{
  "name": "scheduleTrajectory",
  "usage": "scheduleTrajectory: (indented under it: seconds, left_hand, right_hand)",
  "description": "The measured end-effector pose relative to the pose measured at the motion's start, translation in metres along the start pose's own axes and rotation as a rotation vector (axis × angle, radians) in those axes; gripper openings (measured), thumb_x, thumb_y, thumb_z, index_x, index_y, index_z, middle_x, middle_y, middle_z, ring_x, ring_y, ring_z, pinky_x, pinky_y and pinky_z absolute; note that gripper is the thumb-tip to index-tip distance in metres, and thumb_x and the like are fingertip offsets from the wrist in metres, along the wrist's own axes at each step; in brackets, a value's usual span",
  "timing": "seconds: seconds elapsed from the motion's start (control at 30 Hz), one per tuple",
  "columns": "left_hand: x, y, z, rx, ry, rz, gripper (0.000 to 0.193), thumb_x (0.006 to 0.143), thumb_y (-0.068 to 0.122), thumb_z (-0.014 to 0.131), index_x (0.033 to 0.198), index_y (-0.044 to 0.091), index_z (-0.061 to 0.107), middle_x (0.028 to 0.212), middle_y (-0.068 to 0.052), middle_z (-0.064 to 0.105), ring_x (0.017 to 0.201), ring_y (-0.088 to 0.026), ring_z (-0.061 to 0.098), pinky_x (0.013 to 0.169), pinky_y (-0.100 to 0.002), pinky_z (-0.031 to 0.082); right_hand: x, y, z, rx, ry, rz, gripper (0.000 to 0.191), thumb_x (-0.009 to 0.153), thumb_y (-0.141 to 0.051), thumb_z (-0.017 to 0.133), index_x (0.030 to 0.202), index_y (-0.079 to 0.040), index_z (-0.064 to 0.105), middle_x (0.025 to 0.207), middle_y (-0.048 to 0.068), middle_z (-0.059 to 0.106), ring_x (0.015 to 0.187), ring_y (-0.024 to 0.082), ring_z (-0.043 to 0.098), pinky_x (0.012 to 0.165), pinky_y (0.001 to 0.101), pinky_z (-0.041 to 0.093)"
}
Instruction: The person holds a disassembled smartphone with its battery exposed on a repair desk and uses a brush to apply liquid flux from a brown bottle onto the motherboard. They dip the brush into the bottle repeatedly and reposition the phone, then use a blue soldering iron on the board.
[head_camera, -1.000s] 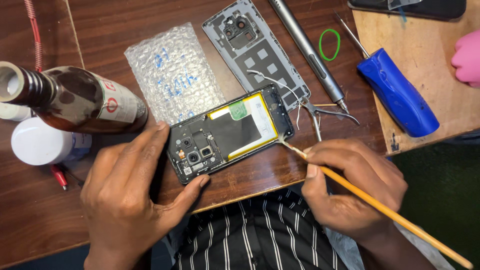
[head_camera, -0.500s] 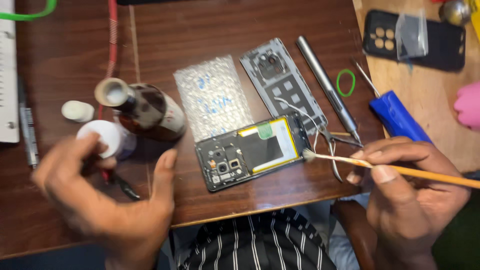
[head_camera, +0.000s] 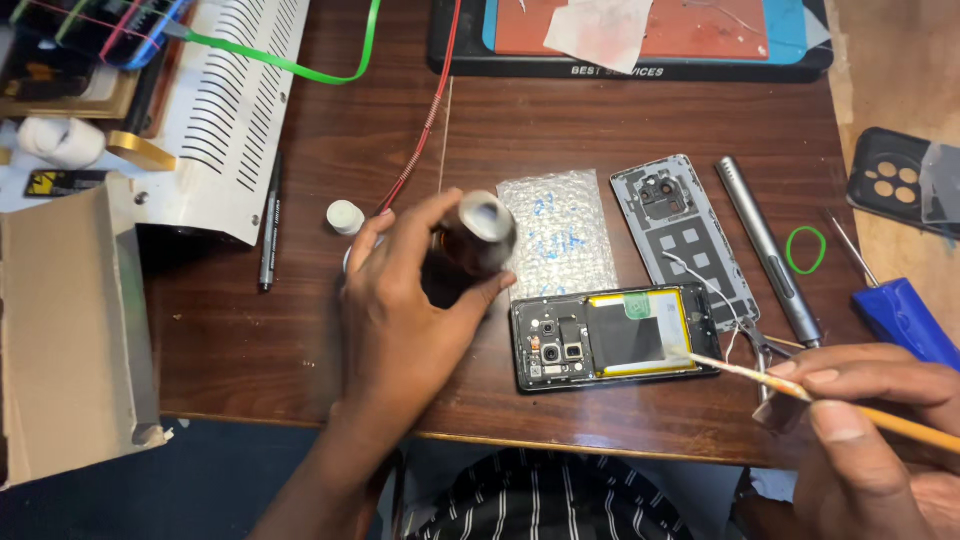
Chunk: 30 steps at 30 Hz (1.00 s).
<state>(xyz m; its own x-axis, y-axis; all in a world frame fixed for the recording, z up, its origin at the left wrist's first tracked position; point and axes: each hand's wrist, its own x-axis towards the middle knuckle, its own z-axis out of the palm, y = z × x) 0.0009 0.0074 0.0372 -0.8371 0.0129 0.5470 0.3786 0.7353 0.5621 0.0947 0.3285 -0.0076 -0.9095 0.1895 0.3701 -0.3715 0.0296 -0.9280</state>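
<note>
My left hand is wrapped around a small brown glass bottle with its mouth uncovered, held upright above the dark wooden table. To its right an opened phone lies flat, showing camera modules and a battery. My right hand pinches a thin wooden-handled brush, whose tip rests at the phone's right end. A bubble-wrap pouch lies behind the phone. The phone's grey back cover sits to the right of the pouch.
A small white cap and a black pen lie left of the bottle. A grey driver, green rubber ring, blue-handled screwdriver and tweezers sit at right. A cardboard box stands left, a repair mat at the back.
My left hand left the phone, reached to the bottle and picked it up. The view shifted, so the table's back is now visible. The brush stays at the phone's right end.
</note>
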Motion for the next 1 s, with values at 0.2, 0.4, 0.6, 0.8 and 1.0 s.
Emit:
scheduleTrajectory:
  seconds: [0.2,0.4,0.6,0.8,1.0]
  left_hand:
    - [-0.008,0.015,-0.010,0.025,0.040,0.176,0.060,0.079,0.007,0.086,0.133,0.008,0.059,0.127,-0.008,0.072,0.121,-0.027,0.070,0.119,-0.052,0.039]
    - [-0.016,0.024,-0.016,0.131,0.058,0.261,0.055,0.079,-0.005,0.077,0.130,0.009,0.064,0.131,-0.006,0.071,0.129,-0.025,0.067,0.121,-0.050,0.035]
    - [-0.016,0.034,-0.020,0.197,0.122,0.302,0.043,0.090,-0.003,0.077,0.129,0.011,0.065,0.131,-0.003,0.071,0.130,-0.022,0.066,0.120,-0.049,0.035]
    - [-0.021,0.033,-0.022,0.229,0.189,0.347,0.031,0.102,0.008,0.079,0.130,0.014,0.065,0.133,0.000,0.071,0.132,-0.019,0.065,0.119,-0.046,0.035]
    - [-0.026,0.026,-0.024,0.124,0.256,0.307,0.042,0.089,0.023,0.083,0.122,0.012,0.059,0.128,-0.004,0.070,0.126,-0.020,0.066,0.113,-0.046,0.037]
  right_hand:
    - [0.009,-0.036,0.018,-0.125,-0.064,-0.056,0.015,0.103,-0.013,0.059,0.112,-0.001,0.059,0.105,0.022,0.067,0.081,0.021,0.070,0.082,0.0342,0.063]
    - [0.023,-0.072,0.029,-0.444,-0.252,-0.148,0.014,0.093,-0.011,0.062,0.106,-0.007,0.058,0.103,0.015,0.071,0.088,0.017,0.074,0.087,0.0316,0.065]
    - [0.016,-0.087,0.055,-0.462,-0.178,-0.143,0.019,0.088,-0.002,0.069,0.102,-0.010,0.059,0.100,0.012,0.074,0.090,0.015,0.077,0.083,0.0272,0.066]
    - [0.014,-0.092,0.052,-0.485,-0.230,-0.146,0.020,0.087,-0.002,0.071,0.102,-0.009,0.060,0.099,0.011,0.076,0.089,0.016,0.073,0.082,0.0273,0.064]
    - [0.019,-0.076,0.027,-0.405,-0.370,-0.287,0.028,0.080,-0.003,0.074,0.103,-0.010,0.061,0.099,0.013,0.075,0.086,0.017,0.075,0.077,0.0288,0.062]
